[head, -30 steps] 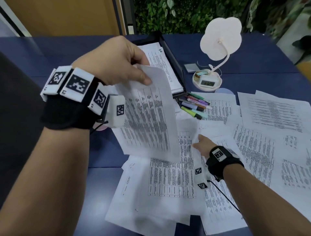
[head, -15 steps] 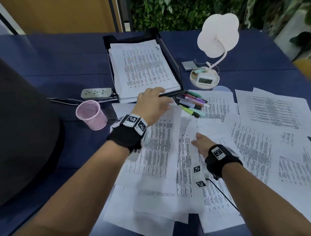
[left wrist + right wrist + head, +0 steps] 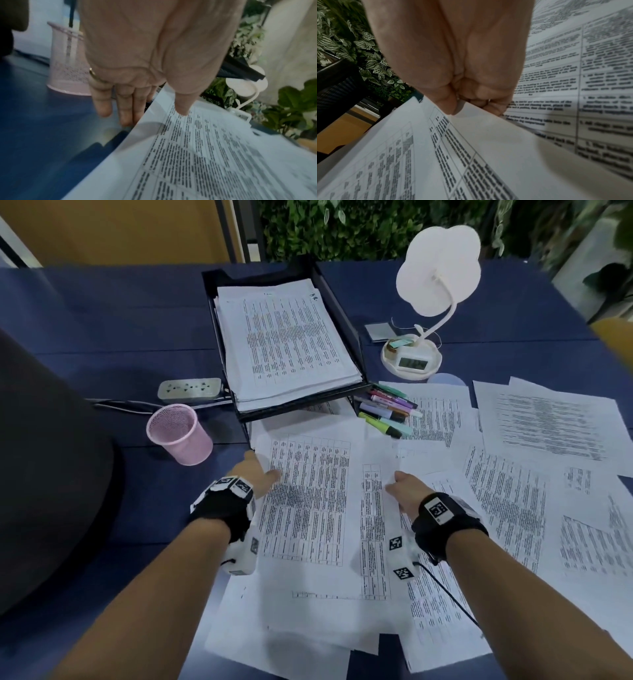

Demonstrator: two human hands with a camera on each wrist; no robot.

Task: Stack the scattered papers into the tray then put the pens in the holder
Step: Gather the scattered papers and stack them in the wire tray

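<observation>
White sheets (image 3: 308, 501) are scattered over the blue table (image 3: 102, 313), near the half-filled black tray (image 3: 342, 313). One sheet's right edge is pinched by the right hand (image 3: 464, 94), thumb over curled fingers. The left hand (image 3: 255, 474) is held flat, its straight fingers (image 3: 125, 108) slid at the left edge and its thumb laid on top. Sheets underneath could be dragged along if overlapped. The pens (image 3: 385, 414), lying on a paper, could be rolled off. The pink holder (image 3: 178, 434) is judged safe.
</observation>
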